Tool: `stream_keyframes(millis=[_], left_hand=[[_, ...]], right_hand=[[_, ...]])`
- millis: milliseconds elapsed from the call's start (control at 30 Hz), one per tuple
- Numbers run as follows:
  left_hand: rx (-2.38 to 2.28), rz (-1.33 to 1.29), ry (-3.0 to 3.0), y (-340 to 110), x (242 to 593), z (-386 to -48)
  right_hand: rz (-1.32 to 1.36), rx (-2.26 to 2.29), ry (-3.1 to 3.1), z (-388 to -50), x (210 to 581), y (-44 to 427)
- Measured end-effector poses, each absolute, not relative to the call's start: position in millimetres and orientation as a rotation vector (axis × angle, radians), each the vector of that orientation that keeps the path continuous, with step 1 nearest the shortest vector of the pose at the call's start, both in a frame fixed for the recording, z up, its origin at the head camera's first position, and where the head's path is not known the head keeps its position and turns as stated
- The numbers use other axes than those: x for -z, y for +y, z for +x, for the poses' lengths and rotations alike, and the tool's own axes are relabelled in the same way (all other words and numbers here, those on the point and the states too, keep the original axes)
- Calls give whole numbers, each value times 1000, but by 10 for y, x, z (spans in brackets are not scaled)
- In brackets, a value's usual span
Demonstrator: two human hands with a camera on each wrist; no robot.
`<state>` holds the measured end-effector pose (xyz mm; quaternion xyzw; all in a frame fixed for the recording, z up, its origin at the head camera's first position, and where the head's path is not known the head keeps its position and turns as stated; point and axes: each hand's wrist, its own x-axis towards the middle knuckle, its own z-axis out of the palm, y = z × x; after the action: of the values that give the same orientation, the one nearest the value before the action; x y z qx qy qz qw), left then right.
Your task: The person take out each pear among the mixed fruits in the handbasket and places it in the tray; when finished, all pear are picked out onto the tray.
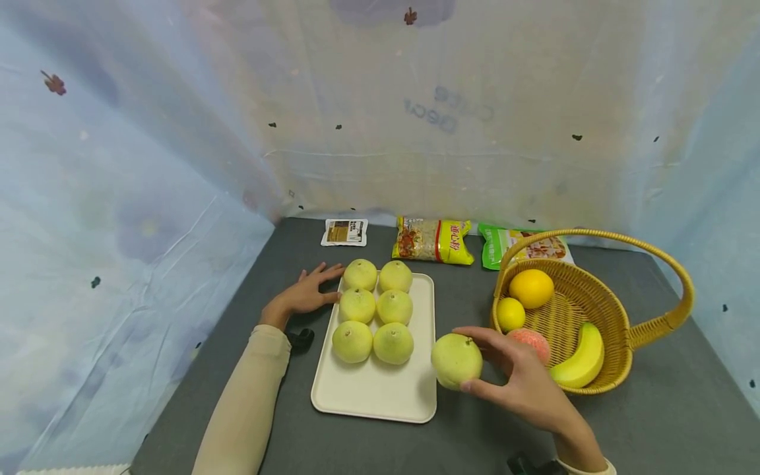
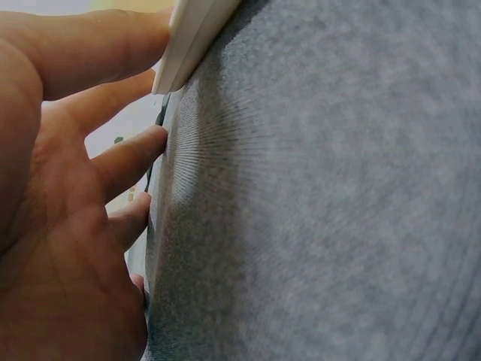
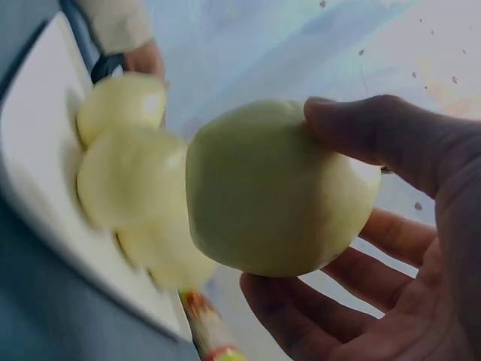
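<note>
A round yellow-green melon [image 1: 456, 361] is held up by my right hand [image 1: 522, 376], just off the right edge of a cream tray [image 1: 374, 399]. In the right wrist view the thumb and fingers grip the melon [image 3: 282, 192] from opposite sides. Several like melons [image 1: 394, 343] sit in two columns on the tray, with its near end bare. My left hand [image 1: 305, 292] rests at the tray's far left side, fingers spread. The left wrist view shows the left hand's fingertips [image 2: 154, 139] at the tray's rim [image 2: 188, 45] and on the grey table.
A wicker basket [image 1: 620, 316] with a tall handle stands at the right, holding an orange [image 1: 531, 288], a lemon [image 1: 510, 314], a peach [image 1: 532, 343] and a banana [image 1: 578, 359]. Along the back lie a small white packet [image 1: 344, 232], a yellow bag [image 1: 433, 240] and a green bag [image 1: 493, 245].
</note>
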<state>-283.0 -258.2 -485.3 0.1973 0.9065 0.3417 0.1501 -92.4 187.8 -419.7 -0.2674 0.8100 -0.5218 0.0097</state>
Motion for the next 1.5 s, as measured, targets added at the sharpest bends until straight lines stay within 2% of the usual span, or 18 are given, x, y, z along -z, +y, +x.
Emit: stream_keyframes(millis=[300,633,1233,1500], left_hand=[[-982,580,2604,-2584,4863,-2847],[-982,558,2595,-2580,4848,-2830],[-981,581,2603,-2593,4839,-2821],[-977,577,2605,-2601,4860,-2835]], right_hand=[[-923,1706,2336,-924,4272,1387],[-1027,1787,2226,-857,4571,955],[-1093,1499,2791,-720,4874,593],[-985,1350,2999,-695,4863,576]])
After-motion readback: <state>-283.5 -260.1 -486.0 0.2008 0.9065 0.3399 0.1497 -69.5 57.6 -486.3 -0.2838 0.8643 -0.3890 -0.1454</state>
